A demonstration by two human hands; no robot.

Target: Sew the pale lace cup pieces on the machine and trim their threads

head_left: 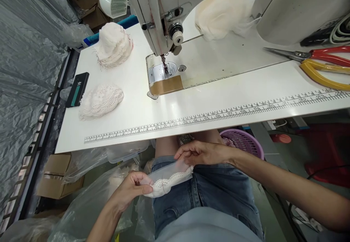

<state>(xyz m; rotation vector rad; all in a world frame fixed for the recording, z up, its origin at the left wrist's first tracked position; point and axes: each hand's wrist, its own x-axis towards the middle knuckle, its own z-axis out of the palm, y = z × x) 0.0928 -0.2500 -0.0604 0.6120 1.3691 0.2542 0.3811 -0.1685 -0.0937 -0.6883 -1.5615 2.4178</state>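
Observation:
Over my lap, below the table edge, both hands hold a small white lace-trimmed fabric piece (171, 179). My left hand (133, 188) pinches its left end, fingers closed. My right hand (203, 153) grips its right end from above, fingers curled on it. The piece stretches between them above my denim shorts (218, 194). The sewing machine (161, 12) stands on the white table (207, 107), its needle (164, 61) over the plate, with nothing under it.
Two stacks of white lace pieces (113, 45) (100, 101) lie at the table's left beside a black device (77, 89). Red and yellow scissors (319, 61) lie at right. A purple basket (243, 141) and plastic bags (95, 194) sit below the table.

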